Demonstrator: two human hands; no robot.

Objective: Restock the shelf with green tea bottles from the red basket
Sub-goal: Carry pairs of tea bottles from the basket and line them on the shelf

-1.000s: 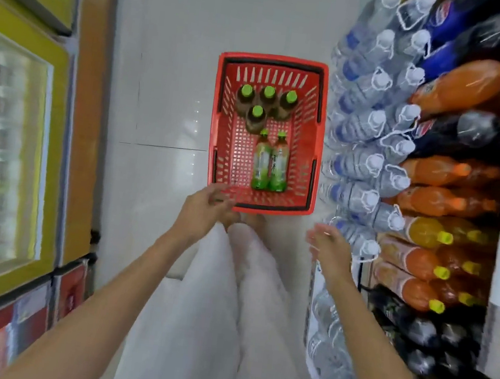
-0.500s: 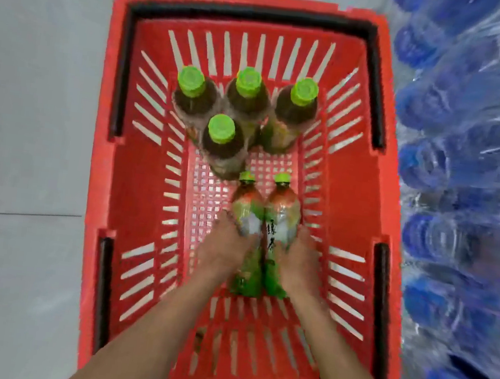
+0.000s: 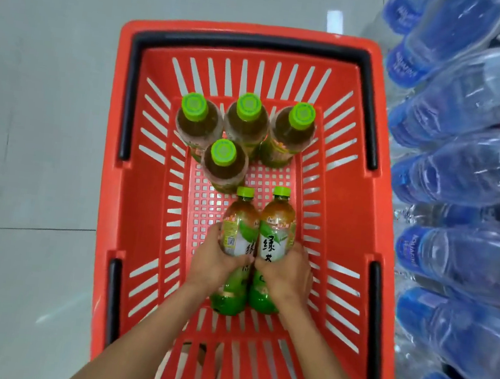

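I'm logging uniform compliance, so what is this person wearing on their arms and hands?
Nothing visible. The left hand and right hand are ungloved, with no rings, watch or bracelet showing, and both forearms are bare, without sleeves, down to the picture's edge.

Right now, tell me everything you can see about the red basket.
The red basket looks like hard plastic, rectangular, with slotted walls and a grid bottom. Two black handles lie folded down along its rim. It sits on the pale tiled floor beside stacked water bottles. Inside, four green tea bottles stand upright at the far end; the left hand and right hand each grip another lying nearer.
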